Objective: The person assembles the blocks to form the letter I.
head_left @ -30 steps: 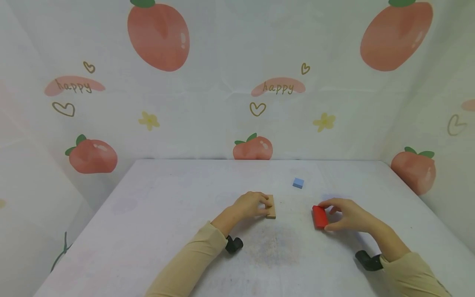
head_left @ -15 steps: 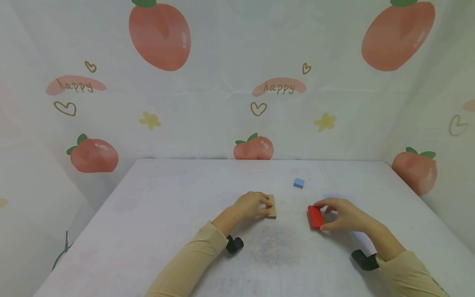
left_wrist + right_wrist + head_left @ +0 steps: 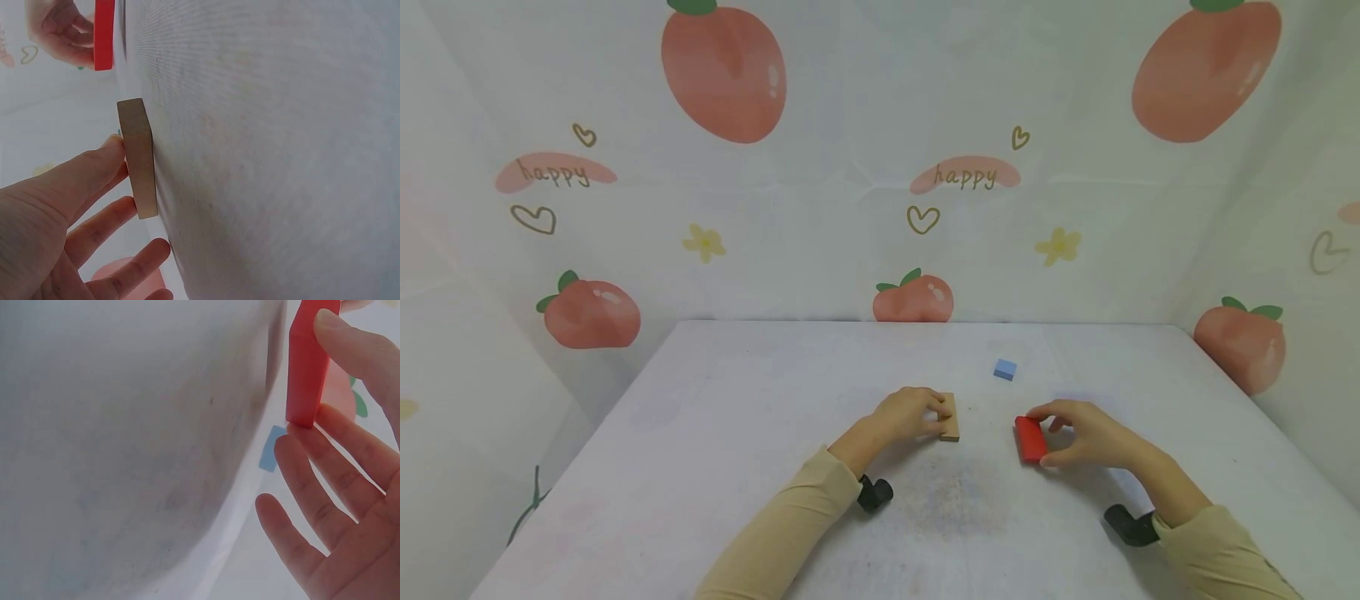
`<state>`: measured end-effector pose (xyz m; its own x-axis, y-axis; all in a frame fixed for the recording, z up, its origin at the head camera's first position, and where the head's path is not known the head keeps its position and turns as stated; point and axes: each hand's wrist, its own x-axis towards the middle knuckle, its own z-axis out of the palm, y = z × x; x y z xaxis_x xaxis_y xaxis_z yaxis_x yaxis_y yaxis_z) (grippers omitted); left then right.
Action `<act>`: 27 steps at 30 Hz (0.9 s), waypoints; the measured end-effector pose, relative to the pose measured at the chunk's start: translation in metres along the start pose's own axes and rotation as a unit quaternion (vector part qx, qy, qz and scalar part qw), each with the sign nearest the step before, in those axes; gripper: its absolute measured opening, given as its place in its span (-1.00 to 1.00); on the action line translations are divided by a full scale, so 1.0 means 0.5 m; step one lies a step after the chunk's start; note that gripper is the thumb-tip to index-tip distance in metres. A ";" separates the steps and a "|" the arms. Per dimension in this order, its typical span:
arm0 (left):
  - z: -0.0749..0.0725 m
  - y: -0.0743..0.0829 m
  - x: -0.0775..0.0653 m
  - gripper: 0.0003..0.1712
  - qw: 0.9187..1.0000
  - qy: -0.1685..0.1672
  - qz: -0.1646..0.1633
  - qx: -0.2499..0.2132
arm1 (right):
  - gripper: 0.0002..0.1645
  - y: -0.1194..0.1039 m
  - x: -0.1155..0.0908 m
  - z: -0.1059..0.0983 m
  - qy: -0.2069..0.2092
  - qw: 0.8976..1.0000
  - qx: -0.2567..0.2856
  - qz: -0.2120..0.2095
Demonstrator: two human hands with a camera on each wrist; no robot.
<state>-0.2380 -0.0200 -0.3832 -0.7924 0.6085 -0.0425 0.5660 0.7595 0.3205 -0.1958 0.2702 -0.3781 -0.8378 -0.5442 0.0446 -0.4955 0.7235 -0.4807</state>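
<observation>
A flat tan wooden block (image 3: 951, 427) lies on the white table, pinched by my left hand (image 3: 906, 413) between thumb and fingertips. The left wrist view shows this thumb (image 3: 112, 150) against the side of the wooden block (image 3: 142, 169), with the lower fingers spread apart. To the right, my right hand (image 3: 1093, 435) pinches a red block (image 3: 1031, 440) by its two ends. In the right wrist view the red block (image 3: 306, 375) seems slightly off the tabletop, and the other fingers are spread. A gap of bare table separates the two blocks.
A small blue block (image 3: 1005, 369) lies farther back, between and beyond the hands. Behind the table (image 3: 737, 367) hangs a white cloth (image 3: 820, 100) printed with fruit, hearts and flowers. Black wrist cameras, such as the left one (image 3: 875, 495), sit near the tabletop.
My right hand has moved left with the red block, bringing it closer to the wooden block. The left hand and the wooden block have stayed in place.
</observation>
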 end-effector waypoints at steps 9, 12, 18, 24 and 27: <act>0.000 0.000 0.001 -0.67 1.000 -0.004 0.001 0.001 | -0.34 -0.009 0.004 0.005 0.009 1.000 -0.004 -0.020; -0.001 0.001 0.001 -0.67 1.000 -0.004 0.000 0.002 | -0.34 -0.010 0.005 0.007 0.010 1.000 -0.004 -0.023; -0.002 0.002 0.000 -0.66 1.000 -0.001 0.001 0.000 | -0.32 -0.015 0.009 0.012 0.002 1.000 -0.001 -0.018; -0.003 0.002 -0.002 -0.66 1.000 0.002 0.003 -0.006 | -0.32 -0.026 0.013 0.015 -0.002 1.000 0.015 -0.010; -0.002 0.002 -0.002 -0.67 1.000 0.003 0.005 -0.008 | -0.35 -0.031 0.015 0.017 0.004 1.000 0.021 -0.011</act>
<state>-0.2370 -0.0203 -0.3819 -0.7885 0.6142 -0.0330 0.5702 0.7501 0.3350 -0.1924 0.2515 -0.3780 -0.8284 -0.5566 0.0633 -0.5045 0.6922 -0.5161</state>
